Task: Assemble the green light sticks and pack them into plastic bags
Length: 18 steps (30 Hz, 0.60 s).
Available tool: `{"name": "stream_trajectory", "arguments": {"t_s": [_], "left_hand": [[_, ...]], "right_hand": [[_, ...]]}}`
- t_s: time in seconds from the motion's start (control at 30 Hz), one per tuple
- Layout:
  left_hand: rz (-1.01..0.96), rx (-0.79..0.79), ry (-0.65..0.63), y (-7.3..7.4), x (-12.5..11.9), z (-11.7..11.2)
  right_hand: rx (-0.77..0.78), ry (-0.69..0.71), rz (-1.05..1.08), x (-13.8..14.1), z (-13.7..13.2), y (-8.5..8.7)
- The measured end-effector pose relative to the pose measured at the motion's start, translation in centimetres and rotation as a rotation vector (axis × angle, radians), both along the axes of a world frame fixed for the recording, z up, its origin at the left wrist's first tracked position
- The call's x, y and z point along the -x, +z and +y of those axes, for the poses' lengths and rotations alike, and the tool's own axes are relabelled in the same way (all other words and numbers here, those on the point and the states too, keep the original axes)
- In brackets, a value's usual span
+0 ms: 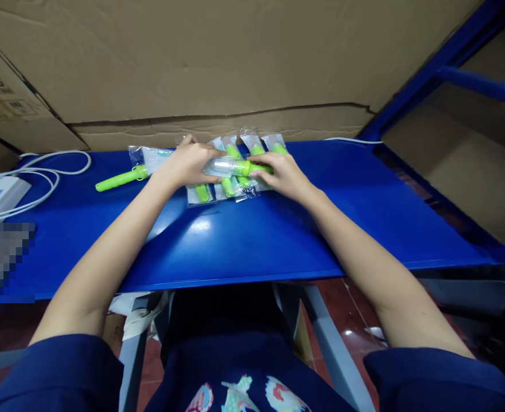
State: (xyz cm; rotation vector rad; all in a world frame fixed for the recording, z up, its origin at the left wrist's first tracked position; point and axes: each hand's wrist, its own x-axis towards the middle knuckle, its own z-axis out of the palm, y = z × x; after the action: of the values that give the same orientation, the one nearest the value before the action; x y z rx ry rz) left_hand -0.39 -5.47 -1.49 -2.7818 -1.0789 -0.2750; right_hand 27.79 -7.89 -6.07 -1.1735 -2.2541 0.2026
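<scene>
Above the blue table, a bright green-handled stick with a clear tubular end (229,167) lies level between my hands. My left hand (192,163) is closed round the clear end, and my right hand (280,173) pinches the green handle. Beneath and behind it lie several similar green sticks in clear plastic sleeves (202,193), partly covered by my fingers. To the left, a loose green handle (121,179) with a small ring at its end lies against another plastic sleeve (149,157). I cannot tell exactly what kind of stick this is.
The blue tabletop (252,246) is backed by a tall cardboard sheet (218,63). A coiled white cable (57,171) and a white box-like object (7,191) are at the left. A blue metal frame (410,86) rises on the right.
</scene>
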Motion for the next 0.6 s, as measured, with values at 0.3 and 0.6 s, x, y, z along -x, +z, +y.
{"name": "stream_trajectory", "arguments": {"t_s": [0.3, 0.6], "left_hand": [[-0.023, -0.116, 0.034, -1.2, -0.6, -1.5], [0.089, -0.042, 0.082, -0.4, -1.2, -3.8]], "right_hand": [[0.074, -0.02, 0.168, 0.9, -1.2, 0.6], [-0.108, 0.103, 0.081, 2.6, -1.8, 0.3]]}}
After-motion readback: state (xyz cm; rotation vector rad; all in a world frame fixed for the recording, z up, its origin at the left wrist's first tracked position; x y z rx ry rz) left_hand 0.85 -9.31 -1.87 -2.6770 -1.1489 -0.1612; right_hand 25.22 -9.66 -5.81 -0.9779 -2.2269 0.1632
